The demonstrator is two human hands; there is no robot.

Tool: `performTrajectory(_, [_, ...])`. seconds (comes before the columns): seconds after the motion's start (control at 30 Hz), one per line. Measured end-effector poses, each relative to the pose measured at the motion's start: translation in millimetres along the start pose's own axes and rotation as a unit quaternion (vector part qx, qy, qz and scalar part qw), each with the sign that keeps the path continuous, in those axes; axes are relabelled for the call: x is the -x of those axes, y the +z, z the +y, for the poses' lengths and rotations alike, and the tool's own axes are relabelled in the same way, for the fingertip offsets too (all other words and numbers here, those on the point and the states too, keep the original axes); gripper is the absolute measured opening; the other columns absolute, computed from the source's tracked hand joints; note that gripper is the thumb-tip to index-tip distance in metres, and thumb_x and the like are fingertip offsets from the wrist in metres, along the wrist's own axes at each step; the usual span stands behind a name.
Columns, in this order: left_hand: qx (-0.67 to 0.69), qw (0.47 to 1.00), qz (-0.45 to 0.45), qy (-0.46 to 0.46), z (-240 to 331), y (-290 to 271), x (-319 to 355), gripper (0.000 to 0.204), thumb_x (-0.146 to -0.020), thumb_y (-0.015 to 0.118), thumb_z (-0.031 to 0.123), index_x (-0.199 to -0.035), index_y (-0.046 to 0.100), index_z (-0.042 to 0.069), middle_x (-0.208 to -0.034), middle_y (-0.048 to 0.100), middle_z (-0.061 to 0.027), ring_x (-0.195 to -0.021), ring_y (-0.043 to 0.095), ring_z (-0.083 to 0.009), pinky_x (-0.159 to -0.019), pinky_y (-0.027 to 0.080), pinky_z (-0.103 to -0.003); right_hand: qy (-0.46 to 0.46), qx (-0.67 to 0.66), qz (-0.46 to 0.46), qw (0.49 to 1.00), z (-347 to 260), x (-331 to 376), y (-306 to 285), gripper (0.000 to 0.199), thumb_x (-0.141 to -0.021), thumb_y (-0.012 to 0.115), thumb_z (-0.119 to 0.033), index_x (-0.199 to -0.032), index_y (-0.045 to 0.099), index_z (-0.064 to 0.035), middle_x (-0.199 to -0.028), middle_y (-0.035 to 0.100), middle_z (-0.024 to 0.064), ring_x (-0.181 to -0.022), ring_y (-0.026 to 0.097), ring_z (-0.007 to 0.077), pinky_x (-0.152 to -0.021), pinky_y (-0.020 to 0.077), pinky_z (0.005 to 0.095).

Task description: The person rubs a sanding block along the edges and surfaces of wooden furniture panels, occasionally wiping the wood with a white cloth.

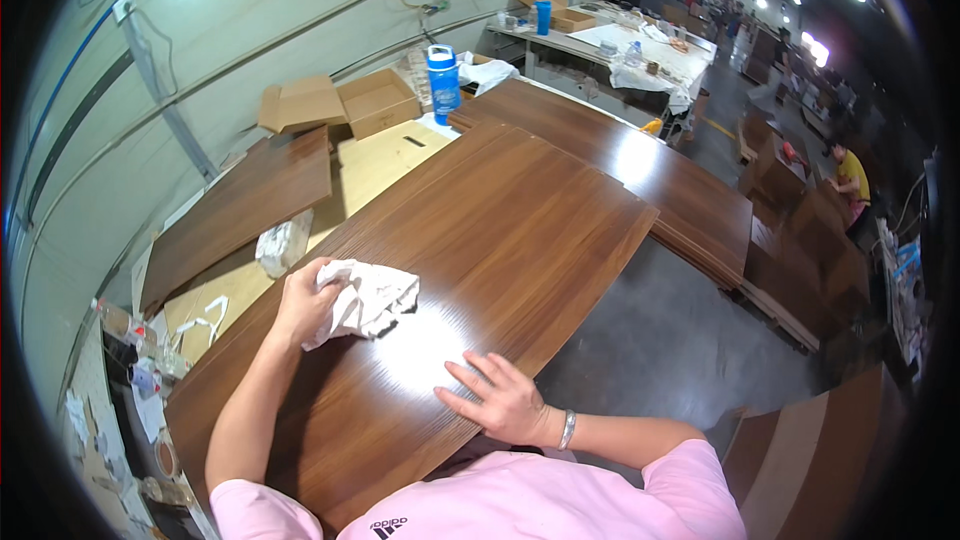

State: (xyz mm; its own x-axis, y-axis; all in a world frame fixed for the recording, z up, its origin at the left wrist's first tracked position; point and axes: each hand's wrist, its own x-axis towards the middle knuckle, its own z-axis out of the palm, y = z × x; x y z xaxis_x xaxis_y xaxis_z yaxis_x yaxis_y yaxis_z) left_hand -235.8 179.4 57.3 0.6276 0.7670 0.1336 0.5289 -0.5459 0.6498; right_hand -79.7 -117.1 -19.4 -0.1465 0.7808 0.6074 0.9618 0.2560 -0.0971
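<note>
In front of me lies a large brown wood-grain panel, with a bright glare patch near its middle. My left hand is closed on a crumpled white cloth, which rests on the panel toward its left edge. My right hand lies on the panel near its right edge, fingers spread, holding nothing. A silver bracelet is round my right wrist.
A stack of similar panels lies beyond. On the left, another panel leans tilted beside an open cardboard box and a blue bottle. A cluttered table stands behind; a person in yellow bends among boxes at right.
</note>
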Motion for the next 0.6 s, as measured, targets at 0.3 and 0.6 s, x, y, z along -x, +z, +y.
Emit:
performTrajectory(0.3, [0.067, 0.993, 0.087, -0.036, -62, -116, 130, 0.025, -0.085, 0.061, -0.001, -0.109, 0.067, -0.005, -0.094, 0.071, -0.007, -0.085, 0.064, -0.013, -0.079, 0.052, -0.028, 0.018, 0.005, 0.003, 1.0, -2, -3, -1, 0.052, -0.076, 0.065, -0.011, -0.127, 0.066, -0.0153, -0.136, 0.061, 0.0146, -0.122, 0.059, 0.0354, -0.1, 0.0483, 0.0471])
performTrajectory(0.6, [-0.15, 0.949, -0.063, 0.272, -15, -3, 127, 0.07, -0.07, 0.082, 0.031, -0.131, 0.059, 0.006, -0.134, 0.055, -0.0207, -0.126, 0.051, -0.0392, -0.11, 0.036, -0.05, 0.018, -0.036, -0.03, 0.999, 15, 8, -12, 0.056, -0.072, 0.066, -0.006, -0.128, 0.065, -0.0132, -0.135, 0.061, 0.0154, -0.126, 0.057, 0.034, -0.106, 0.0447, 0.0485])
